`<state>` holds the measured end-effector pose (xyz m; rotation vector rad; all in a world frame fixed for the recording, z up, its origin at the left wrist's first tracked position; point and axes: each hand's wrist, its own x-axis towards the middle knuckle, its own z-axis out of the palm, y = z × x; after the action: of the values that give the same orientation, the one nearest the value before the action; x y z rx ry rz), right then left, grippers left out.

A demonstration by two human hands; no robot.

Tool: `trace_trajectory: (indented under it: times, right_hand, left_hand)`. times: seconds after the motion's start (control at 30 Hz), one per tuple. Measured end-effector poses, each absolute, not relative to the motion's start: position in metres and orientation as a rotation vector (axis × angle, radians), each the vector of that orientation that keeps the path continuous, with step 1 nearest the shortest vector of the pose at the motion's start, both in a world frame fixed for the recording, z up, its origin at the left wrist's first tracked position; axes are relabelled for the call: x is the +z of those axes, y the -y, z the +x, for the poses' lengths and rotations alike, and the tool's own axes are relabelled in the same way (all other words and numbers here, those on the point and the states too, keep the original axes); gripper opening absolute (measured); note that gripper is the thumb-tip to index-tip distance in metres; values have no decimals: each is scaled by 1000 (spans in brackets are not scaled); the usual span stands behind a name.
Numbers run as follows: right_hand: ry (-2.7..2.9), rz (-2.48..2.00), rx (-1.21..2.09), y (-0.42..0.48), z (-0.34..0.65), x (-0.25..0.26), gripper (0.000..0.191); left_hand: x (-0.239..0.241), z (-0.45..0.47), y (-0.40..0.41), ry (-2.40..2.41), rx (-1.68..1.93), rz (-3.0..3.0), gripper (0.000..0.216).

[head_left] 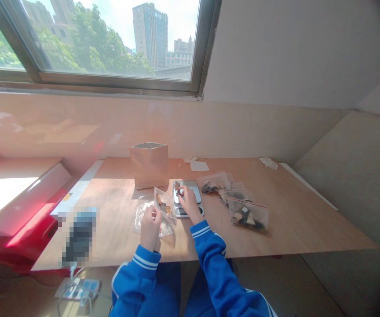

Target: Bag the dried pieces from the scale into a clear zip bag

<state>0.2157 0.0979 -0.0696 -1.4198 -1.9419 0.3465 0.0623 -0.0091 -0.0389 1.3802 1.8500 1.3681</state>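
Holding a small clear zip bag (164, 206) upright off the bench (295, 215), the left hand (150, 225) has its fingers closed on the bag's near edge; dark and tan pieces show through the plastic. Just right of those fingers, the right hand (187, 200) rests over a small digital scale (186, 197), its fingers pinched on a brownish piece (178, 189) at the platform's far left corner. Whether the piece touches the platform or hangs just above it cannot be told at this size.

More clear bags lie flat under and around the left hand (144, 215). Beyond both hands stands a brown paper bag (149, 164), open at the top. Right of the right-hand fingers lie three filled zip bags: one near the scale (213, 182), one behind (235, 194), one well right with a red seal strip (248, 215). Scraps of paper (199, 166) sit at the far edge.

Judgement on doing the weighing-and-bagging well: keep the bag mouth close beside the scale so pieces travel a short way; lift the palm clear of the platform before reading, since a resting hand would falsify the figure; take pieces singly; keep the blue sleeve (206, 235) off the scale's front edge.
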Motion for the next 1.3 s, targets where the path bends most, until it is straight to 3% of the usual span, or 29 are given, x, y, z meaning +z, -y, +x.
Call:
trace_trajectory:
  times: [0.2,0.43,0.83,1.07,1.3]
  right_hand:
    - [1703,-1298,664,-92,211,-37,9]
    - [1715,-1019,887,-78,193,19,21]
    - [1984,-1327,288,-123,201,-75,30]
    - [1978,-1459,198,-133,207,-81,14]
    - [2043,-1607,32,-126,201,-80,22]
  left_hand:
    - [-38,61,10,-1874,1346,1377,18]
    - [-41,63,7,-1849,1387,1375,18]
    - [-38,60,11,-1877,1380,1391,18]
    - [-35,60,12,-1876,1375,1334,17]
    - [-34,60,11,-1865,1383,1312,17]
